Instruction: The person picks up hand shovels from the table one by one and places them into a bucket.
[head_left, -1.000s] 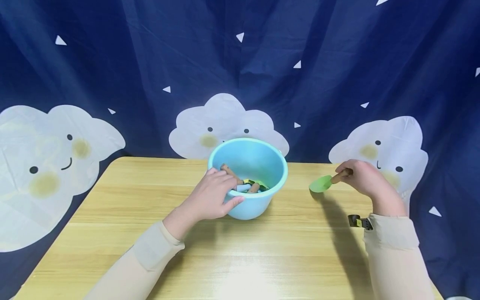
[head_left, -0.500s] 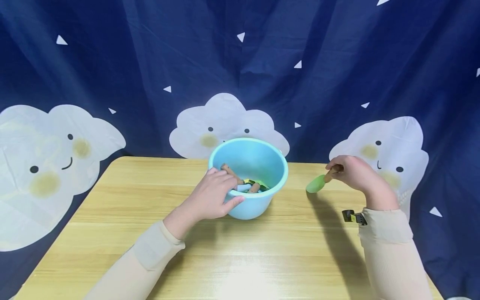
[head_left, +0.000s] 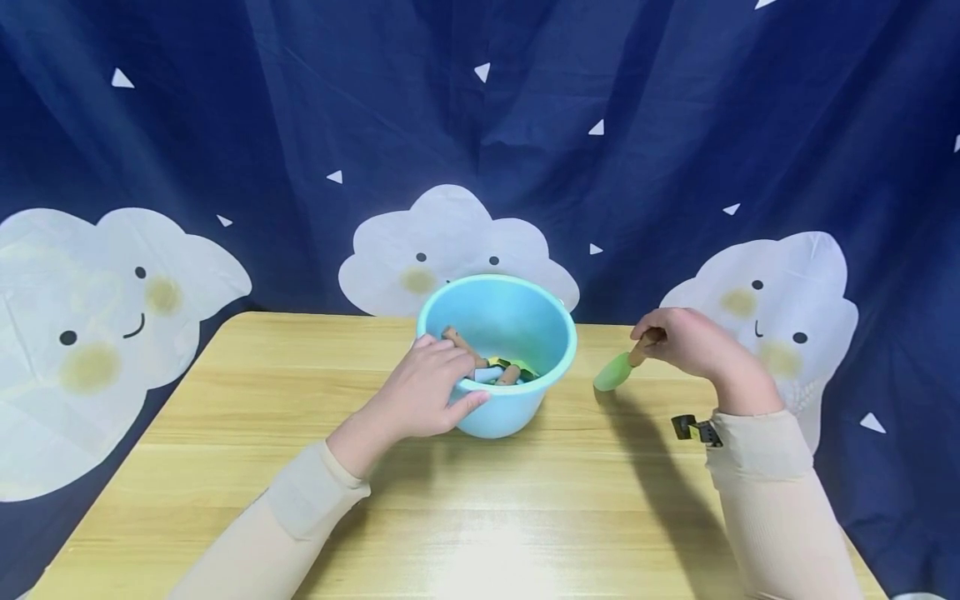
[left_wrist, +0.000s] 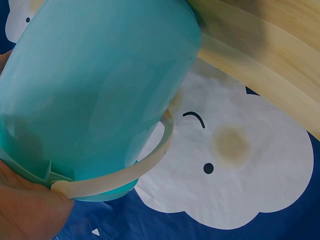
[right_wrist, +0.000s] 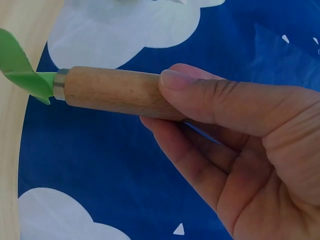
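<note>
A light blue bucket [head_left: 495,417] stands upright at the middle of the table's far part. My left hand [head_left: 418,387] grips its near-left rim, fingers over the edge and thumb outside. Inside lie several small tools, with wooden handles [head_left: 508,376] and green, yellow and pale blue parts showing; the rest is hidden. To the bucket's right, my right hand [head_left: 693,346] pinches a small garden trowel [head_left: 615,372] by its wooden handle [right_wrist: 112,92]. Its green blade slants down to the left, close over the tabletop; I cannot tell whether the tip touches.
The wooden table [head_left: 480,508] ends at a far edge just behind the bucket. A dark blue curtain [head_left: 525,125] with printed clouds hangs behind it. The bucket's pale carrying handle [left_wrist: 120,177] hangs down its side in the left wrist view.
My right hand has moved left with the trowel, closer to the bucket, and the blade has tipped more steeply downward. My left hand and the bucket have stayed put.
</note>
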